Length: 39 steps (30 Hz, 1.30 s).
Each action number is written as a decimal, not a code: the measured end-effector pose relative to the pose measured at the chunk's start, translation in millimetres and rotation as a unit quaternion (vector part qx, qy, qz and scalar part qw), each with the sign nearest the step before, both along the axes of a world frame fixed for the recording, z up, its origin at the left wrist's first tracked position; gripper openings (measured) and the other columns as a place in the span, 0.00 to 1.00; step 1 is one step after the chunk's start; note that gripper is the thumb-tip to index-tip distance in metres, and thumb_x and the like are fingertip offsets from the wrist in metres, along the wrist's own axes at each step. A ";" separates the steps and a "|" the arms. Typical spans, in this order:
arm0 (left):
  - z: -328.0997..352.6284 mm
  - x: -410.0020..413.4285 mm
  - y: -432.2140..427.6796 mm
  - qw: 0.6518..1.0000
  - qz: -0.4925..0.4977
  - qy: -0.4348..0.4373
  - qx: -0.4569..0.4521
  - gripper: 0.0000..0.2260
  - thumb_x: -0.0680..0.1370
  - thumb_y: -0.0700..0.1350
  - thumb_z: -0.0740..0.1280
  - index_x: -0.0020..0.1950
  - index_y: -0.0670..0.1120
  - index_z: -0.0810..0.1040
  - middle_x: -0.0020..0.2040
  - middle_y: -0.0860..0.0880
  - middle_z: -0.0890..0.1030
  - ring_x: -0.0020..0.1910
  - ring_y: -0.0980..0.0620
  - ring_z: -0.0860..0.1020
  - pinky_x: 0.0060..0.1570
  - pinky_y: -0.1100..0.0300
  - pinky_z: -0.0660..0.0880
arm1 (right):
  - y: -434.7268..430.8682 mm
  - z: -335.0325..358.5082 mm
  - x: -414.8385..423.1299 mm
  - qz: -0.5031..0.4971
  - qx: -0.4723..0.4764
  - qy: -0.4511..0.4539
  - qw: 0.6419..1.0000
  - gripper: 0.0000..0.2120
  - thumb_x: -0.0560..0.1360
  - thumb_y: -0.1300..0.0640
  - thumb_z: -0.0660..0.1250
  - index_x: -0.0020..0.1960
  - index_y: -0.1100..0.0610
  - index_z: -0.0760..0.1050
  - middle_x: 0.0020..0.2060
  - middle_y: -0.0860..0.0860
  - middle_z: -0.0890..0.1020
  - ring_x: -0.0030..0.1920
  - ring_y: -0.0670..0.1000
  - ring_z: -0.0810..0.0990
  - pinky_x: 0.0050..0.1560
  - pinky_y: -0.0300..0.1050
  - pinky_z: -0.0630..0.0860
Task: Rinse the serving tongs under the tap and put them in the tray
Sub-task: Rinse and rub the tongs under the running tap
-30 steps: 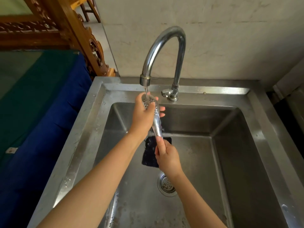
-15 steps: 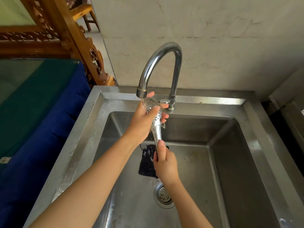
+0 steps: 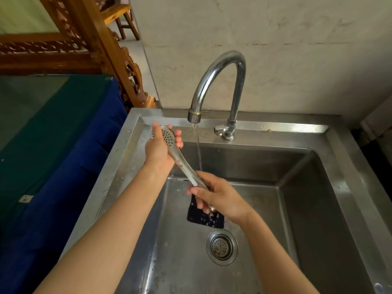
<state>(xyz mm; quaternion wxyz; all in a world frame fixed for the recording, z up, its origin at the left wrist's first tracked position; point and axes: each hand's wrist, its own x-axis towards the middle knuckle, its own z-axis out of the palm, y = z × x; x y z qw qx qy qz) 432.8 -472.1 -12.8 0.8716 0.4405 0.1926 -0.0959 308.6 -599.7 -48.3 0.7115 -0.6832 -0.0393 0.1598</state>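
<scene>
The steel serving tongs (image 3: 180,160) have perforated spoon-shaped heads and slant from upper left to lower right over the sink (image 3: 314,166). My left hand (image 3: 159,149) cups the perforated head near the sink's left rim. My right hand (image 3: 216,198) grips the handle end. The curved chrome tap (image 3: 216,81) runs a thin stream (image 3: 199,149), which falls just right of the tongs without touching them. No tray is in view.
A dark rectangular sponge or pad (image 3: 203,217) lies on the basin floor above the drain strainer (image 3: 222,247). A blue and green cloth-covered surface (image 3: 59,145) adjoins the sink on the left, with carved wooden furniture (image 3: 110,52) behind. A plaster wall backs the tap.
The tongs' head has moved left, out from under the spout, and the tongs now tilt diagonally. My right hand has shifted right and lower on the handle.
</scene>
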 end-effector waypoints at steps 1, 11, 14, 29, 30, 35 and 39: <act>2.8 2.0 5.6 0.999 0.018 -0.004 -0.032 0.16 0.80 0.53 0.57 0.44 0.42 0.74 0.29 0.45 0.81 0.24 0.53 0.76 0.24 0.64 0.73 | 0.4 1.8 2.6 -0.001 0.035 0.005 0.999 0.13 0.76 0.61 0.64 0.60 0.51 0.74 0.39 0.48 0.82 0.29 0.45 0.75 0.28 0.37 0.72; 49.2 6.8 59.1 0.979 -0.044 -0.171 -0.104 0.09 0.81 0.40 0.57 0.56 0.47 0.75 0.48 0.49 0.85 0.50 0.51 0.82 0.51 0.54 0.78 | 30.9 21.0 69.8 -0.266 -0.094 0.074 0.957 0.23 0.74 0.45 0.64 0.36 0.65 0.77 0.22 0.53 0.79 0.15 0.45 0.70 0.19 0.33 0.66; 58.8 0.0 63.9 0.970 -0.063 -0.224 -0.074 0.09 0.82 0.44 0.54 0.56 0.48 0.74 0.46 0.52 0.85 0.51 0.52 0.82 0.51 0.56 0.79 | 37.5 20.4 89.1 -0.316 -0.064 0.185 0.928 0.14 0.76 0.56 0.59 0.33 0.59 0.70 0.31 0.57 0.79 0.19 0.49 0.74 0.19 0.36 0.67; 48.4 46.9 29.6 0.996 0.021 -0.034 -0.078 0.21 0.74 0.63 0.63 0.50 0.45 0.74 0.24 0.52 0.75 0.19 0.56 0.70 0.22 0.67 0.69 | 3.8 39.6 58.2 -0.046 -0.099 -0.028 0.994 0.16 0.81 0.54 0.54 0.49 0.61 0.78 0.27 0.50 0.75 0.21 0.45 0.67 0.22 0.35 0.66; 48.3 48.1 26.7 0.996 0.014 -0.032 -0.076 0.21 0.74 0.63 0.63 0.51 0.45 0.73 0.24 0.52 0.75 0.19 0.56 0.70 0.22 0.67 0.69 | 2.9 40.3 58.6 -0.061 -0.123 -0.036 0.990 0.16 0.80 0.53 0.55 0.46 0.60 0.78 0.26 0.51 0.76 0.21 0.45 0.69 0.21 0.35 0.68; 51.4 52.8 15.4 0.997 -0.008 -0.044 -0.065 0.19 0.76 0.61 0.61 0.47 0.45 0.71 0.23 0.53 0.73 0.19 0.57 0.68 0.21 0.67 0.67 | -9.9 36.1 49.8 -0.032 -0.085 -0.020 0.996 0.15 0.81 0.56 0.54 0.47 0.62 0.77 0.27 0.50 0.75 0.24 0.44 0.70 0.27 0.34 0.69; 50.3 56.5 10.9 0.995 -0.010 -0.041 -0.086 0.19 0.76 0.61 0.61 0.42 0.45 0.71 0.24 0.53 0.72 0.20 0.57 0.68 0.21 0.67 0.66 | -28.1 28.9 39.7 0.001 0.041 0.001 0.999 0.15 0.81 0.64 0.52 0.55 0.64 0.77 0.31 0.49 0.78 0.33 0.48 0.75 0.40 0.37 0.75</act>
